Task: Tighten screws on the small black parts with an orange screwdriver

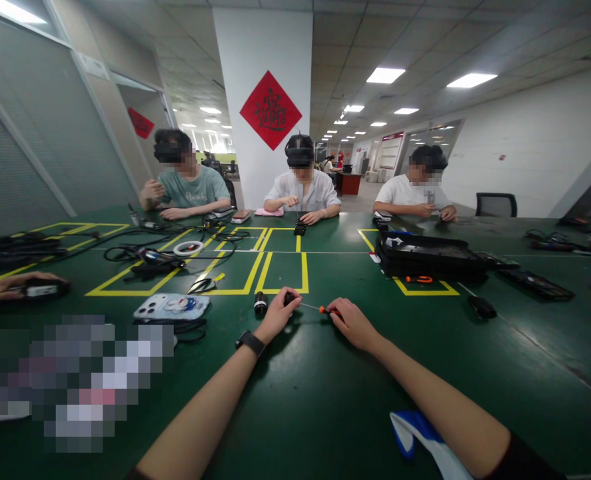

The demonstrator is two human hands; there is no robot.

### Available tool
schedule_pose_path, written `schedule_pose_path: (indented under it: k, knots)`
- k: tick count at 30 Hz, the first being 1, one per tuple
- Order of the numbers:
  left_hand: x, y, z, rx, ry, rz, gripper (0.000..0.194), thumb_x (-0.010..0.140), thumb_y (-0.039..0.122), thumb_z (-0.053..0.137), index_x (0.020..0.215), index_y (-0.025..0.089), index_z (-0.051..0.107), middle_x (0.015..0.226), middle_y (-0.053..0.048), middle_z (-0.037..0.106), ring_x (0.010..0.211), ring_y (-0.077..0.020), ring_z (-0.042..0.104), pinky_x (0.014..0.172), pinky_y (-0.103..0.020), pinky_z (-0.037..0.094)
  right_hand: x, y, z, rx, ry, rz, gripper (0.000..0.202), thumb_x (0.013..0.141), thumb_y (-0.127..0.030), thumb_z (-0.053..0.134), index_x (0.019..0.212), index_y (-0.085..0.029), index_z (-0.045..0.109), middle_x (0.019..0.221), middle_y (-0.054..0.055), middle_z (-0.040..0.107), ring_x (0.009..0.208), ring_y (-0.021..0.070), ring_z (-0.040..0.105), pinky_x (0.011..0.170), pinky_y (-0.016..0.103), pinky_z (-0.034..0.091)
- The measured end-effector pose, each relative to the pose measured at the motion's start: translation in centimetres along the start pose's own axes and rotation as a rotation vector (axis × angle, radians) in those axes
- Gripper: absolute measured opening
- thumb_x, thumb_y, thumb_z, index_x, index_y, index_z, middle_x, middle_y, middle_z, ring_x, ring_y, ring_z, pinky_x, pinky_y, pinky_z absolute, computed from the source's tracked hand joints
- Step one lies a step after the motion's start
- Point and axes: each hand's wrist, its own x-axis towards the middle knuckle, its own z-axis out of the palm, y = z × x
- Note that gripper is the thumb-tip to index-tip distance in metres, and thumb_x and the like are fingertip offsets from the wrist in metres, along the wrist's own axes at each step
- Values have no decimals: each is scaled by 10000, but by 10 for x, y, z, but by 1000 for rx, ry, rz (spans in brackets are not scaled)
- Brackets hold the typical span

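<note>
My left hand (276, 315), wearing a black watch (250, 343), is closed around a small black part (289, 299) at the middle of the green table. My right hand (352, 323) grips a screwdriver (324, 310) by its orange and black handle. The thin metal shaft points left, its tip close to the black part; whether they touch I cannot tell. Just left of my left hand a short black cylinder (260, 304) stands on the table.
Left of my hands lie a phone (172, 307), black cables (190, 328) and a white tape roll (188, 249). A black tray (425, 255), an orange-handled tool (418, 279) and another screwdriver (481, 306) lie right. Blue-white cloth (420, 430) lies near my right forearm. Three people sit opposite.
</note>
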Motion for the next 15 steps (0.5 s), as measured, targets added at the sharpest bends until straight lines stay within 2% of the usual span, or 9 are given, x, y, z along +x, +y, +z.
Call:
schedule_pose_path:
  k: [6, 12, 15]
  knots:
    - [0, 3, 0, -1, -15, -19, 198, 776, 367, 491, 869, 194, 521, 827, 4, 578, 748, -133, 528, 708, -259, 418, -2, 0, -1, 29, 3, 15, 198, 818, -266, 530, 996, -181, 516, 939, 55, 544, 867, 179, 489, 771, 309, 390]
    - [0, 4, -1, 5, 2, 14, 158, 767, 323, 501, 846, 189, 527, 867, -7, 587, 815, -143, 528, 772, -272, 403, 0, -2, -1, 23, 9, 25, 200, 902, -275, 373, 931, -176, 545, 912, 55, 545, 869, 170, 484, 787, 311, 383]
    - [0, 3, -1, -6, -4, 4, 155, 765, 317, 503, 850, 189, 527, 869, -5, 587, 805, -141, 528, 754, -268, 405, 1, -1, 0, 12, -3, -1, 221, 908, -269, 360, 879, -171, 556, 891, 56, 546, 866, 169, 484, 795, 316, 380]
